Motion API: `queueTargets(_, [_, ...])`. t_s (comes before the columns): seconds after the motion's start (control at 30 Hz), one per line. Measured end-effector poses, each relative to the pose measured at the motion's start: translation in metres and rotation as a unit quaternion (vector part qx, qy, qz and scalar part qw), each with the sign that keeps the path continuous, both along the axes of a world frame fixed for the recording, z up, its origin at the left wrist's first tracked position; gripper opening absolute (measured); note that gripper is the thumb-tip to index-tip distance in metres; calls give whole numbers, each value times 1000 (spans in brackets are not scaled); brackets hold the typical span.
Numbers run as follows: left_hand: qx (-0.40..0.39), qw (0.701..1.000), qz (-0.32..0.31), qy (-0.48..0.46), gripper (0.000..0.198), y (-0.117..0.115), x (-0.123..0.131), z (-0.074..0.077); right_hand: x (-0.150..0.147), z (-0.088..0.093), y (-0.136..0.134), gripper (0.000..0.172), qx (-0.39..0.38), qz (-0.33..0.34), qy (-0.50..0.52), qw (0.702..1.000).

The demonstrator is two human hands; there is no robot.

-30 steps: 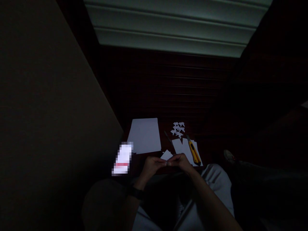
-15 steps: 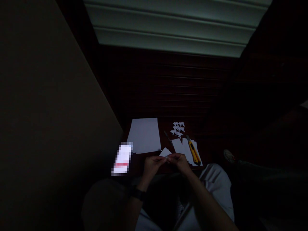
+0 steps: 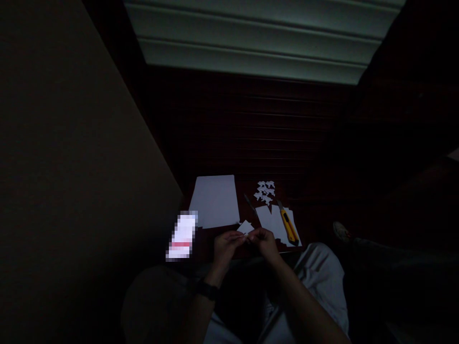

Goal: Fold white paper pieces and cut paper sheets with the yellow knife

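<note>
The scene is very dark. My left hand (image 3: 225, 245) and my right hand (image 3: 264, 240) meet in front of me, fingertips pinched together on a small piece of white paper (image 3: 245, 227) that sticks up between them. A dark watch sits on my left wrist. Just beyond the hands lie cut white paper sheets (image 3: 272, 220) with a yellow utility knife (image 3: 289, 227) resting on them. Farther back is a little heap of several small folded paper shapes (image 3: 264, 190).
A larger white sheet (image 3: 216, 201) lies left of the hands on the dark wooden surface (image 3: 251, 143). A blurred lit rectangle (image 3: 182, 236) sits at the near left. A thin dark tool (image 3: 250, 204) lies between the sheets. A shoe (image 3: 341, 231) shows at right.
Both hands have shifted slightly left and forward, still pinched together on the small paper, which now shows a little more above the fingers.
</note>
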State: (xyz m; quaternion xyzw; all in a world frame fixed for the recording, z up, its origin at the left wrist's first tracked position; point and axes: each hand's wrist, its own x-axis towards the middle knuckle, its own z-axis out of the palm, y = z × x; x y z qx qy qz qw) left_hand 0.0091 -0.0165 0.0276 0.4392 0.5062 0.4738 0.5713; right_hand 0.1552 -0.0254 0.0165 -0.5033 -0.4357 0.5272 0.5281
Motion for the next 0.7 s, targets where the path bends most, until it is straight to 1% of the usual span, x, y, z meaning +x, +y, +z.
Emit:
queueTargets(0.17, [-8, 1000, 16, -10, 26, -1, 0, -2, -2, -4, 1, 5, -5, -14, 1, 1000])
queueTargets(0.43, [-12, 999, 38, -28, 27, -3, 2, -2, -7, 6, 2, 4, -15, -28, 7, 999])
queueTargets(0.57, [-25, 998, 51, -33, 29, -1, 3, -4, -9, 3, 1, 1, -32, -47, -3, 998])
queueTargets(0.7, [-22, 997, 51, -49, 29, -1, 3, -7, -12, -1, 2, 3, -40, -73, -32, 996])
